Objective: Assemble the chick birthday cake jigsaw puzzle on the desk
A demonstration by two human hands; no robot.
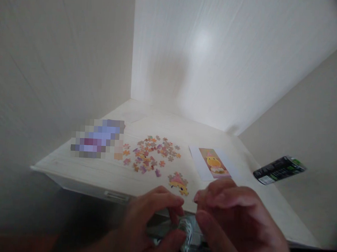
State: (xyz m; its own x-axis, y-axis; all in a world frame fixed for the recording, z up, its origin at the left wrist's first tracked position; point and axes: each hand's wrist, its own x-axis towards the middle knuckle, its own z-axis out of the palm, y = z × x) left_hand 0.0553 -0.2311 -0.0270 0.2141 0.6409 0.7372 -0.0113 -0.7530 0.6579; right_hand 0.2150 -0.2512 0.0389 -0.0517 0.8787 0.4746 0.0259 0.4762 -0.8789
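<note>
Just off the table's front edge, my left hand (159,214) holds nothing, its curved fingers and thumb apart. Facing it, my right hand (240,216) has its fingers bent together with the thumb close below. A tiny dark bit shows at those fingertips, too small to name. Beyond both hands lies a small joined section of jigsaw puzzle (178,183), with a pink hat and a yellow face. Farther back and left, loose puzzle pieces (145,158) are spread in a heap. A reference picture (213,162) of a yellow character rests on white paper behind my right hand.
A blurred-out blue and purple item (100,137) lies on the left of the white table (92,174). At the right edge is a black can-like container (279,170) with green marks. Walls close in the table's back and sides. A drawer handle (116,196) shows in front.
</note>
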